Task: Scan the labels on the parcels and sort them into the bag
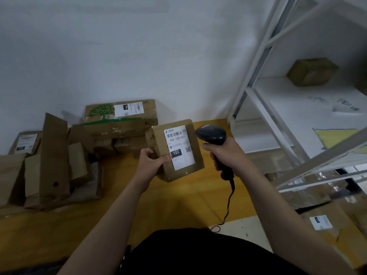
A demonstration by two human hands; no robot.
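Parcel [176,149] pinched by left fingers [164,158] | right fingers [208,146] grip scanner [211,133] just beside | scan probably pending | bag unseen

Matt cardboard parcel [174,150], paper label [179,147], glossy black plastic scanner [213,135]

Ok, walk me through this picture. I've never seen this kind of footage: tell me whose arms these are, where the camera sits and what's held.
No machine here: the grips are a person's bare hands, filmed by one camera on their head, looking down. The left grip holds a small parcel up, label facing the camera. The right grip holds a black corded scanner beside it. On the yellow surface behind lie more cardboard boxes; a white shelf stands at right.
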